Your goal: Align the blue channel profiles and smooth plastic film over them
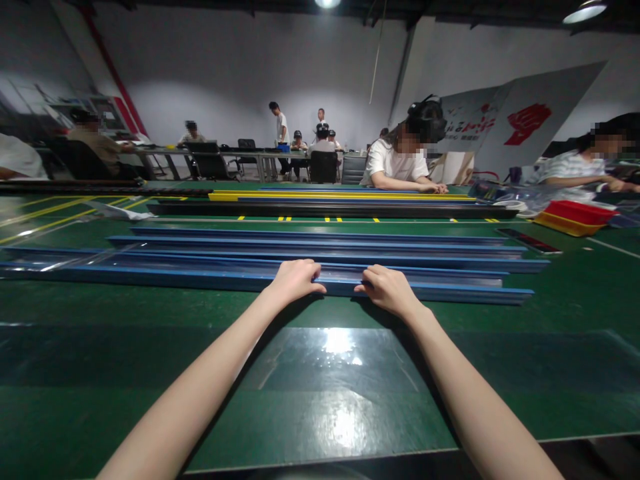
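Observation:
A long blue plastic channel (210,276) lies lengthwise across the green table. My left hand (296,279) is closed over it left of centre, the thumb along its near wall and the fingers curled inward. A short way to the right, my right hand (387,288) grips the same channel in a similar way. Clear film or strip (487,283) shows inside the channel; what lies directly under my fingers is hidden. Just behind it, more blue channels (340,245) rest parallel. Nearer to me, a wide transparent plastic sheet (345,363) lies flat under my forearms.
Yellow strips (345,195) and a black strip (340,210) lie farther back on the green table (125,407). At the right are a phone (530,241) and red and yellow trays (575,217). A co-worker (400,157) leans over the far edge.

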`<state>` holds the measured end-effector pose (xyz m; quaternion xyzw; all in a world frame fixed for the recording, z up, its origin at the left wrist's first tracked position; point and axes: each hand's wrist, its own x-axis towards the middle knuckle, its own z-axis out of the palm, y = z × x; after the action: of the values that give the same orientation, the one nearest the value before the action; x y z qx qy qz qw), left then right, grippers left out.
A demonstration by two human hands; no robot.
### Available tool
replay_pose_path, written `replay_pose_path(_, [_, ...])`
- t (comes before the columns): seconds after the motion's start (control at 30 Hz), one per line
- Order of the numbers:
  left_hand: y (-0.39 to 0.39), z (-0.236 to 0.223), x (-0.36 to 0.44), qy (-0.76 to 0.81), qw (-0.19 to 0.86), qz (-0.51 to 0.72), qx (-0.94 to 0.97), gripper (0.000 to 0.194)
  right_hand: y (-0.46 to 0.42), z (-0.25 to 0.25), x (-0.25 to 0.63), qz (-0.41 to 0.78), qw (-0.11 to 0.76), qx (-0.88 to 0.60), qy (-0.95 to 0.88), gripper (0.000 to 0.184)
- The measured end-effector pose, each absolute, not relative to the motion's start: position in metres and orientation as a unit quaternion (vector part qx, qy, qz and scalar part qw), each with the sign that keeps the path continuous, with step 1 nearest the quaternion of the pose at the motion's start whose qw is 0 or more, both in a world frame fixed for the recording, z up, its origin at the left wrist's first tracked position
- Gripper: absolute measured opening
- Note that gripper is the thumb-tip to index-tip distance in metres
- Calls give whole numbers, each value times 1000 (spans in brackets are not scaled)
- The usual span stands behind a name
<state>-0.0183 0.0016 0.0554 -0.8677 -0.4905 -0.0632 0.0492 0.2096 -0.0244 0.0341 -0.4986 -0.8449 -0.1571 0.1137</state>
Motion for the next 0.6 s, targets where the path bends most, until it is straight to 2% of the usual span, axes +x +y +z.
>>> replay_pose_path(0.6, [-2,41,-6,-456,67,-147,-875,28,-27,41,221,-124,112,-530,-831,24])
